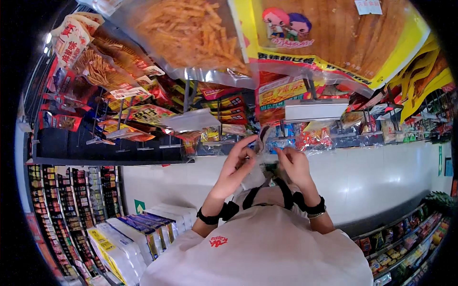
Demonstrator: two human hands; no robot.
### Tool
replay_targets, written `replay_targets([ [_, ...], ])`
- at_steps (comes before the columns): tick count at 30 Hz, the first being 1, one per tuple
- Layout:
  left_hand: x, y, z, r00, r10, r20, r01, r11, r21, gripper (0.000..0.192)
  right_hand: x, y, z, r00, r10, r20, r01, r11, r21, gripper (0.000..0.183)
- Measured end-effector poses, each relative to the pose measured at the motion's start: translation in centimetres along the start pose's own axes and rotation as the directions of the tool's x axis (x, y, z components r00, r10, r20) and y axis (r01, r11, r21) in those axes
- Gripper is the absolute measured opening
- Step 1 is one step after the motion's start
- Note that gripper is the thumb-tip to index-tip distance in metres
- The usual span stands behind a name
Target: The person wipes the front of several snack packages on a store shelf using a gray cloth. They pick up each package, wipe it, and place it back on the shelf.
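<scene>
My left hand is raised in front of my chest, its fingers bent around the edge of a small dark-and-grey packet, seen nearly edge-on. To the right, my right hand is curled with thumb and forefinger close together. Whether it pinches any plastic film is too unclear to tell. Both hands are just below hanging snack packets, among them a red-and-white plastic packet. Above them a white price-tag holder sits at the end of a metal display hook.
Large clear bags of snack strips and a yellow-edged snack bag hang close overhead. A dark shelf base is at left. White wrapped packs are stacked on the pale floor. Stocked shelves stand at lower right.
</scene>
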State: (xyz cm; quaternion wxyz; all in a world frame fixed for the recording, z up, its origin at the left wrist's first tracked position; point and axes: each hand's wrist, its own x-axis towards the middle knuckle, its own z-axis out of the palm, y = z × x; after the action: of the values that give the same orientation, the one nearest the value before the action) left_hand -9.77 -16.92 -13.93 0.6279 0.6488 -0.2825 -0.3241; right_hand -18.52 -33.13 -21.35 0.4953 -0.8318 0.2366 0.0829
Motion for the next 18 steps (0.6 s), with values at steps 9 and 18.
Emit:
replay_targets([
  [9,-2.0,-3.3,2.9,0.859,0.2,0.472,-0.385,0.859,0.337,0.026,-2.1,0.1,6.8,0.911,-0.244,-0.332,0.363,0.858,0.364,0.028],
  [18,-1.6,-3.8,-2.5,0.946,0.164,0.278,-0.25,0.918,0.308,0.02,-1.7,-0.1,7.1,0.89,-0.2,-0.41,0.319,0.915,0.247,0.027],
])
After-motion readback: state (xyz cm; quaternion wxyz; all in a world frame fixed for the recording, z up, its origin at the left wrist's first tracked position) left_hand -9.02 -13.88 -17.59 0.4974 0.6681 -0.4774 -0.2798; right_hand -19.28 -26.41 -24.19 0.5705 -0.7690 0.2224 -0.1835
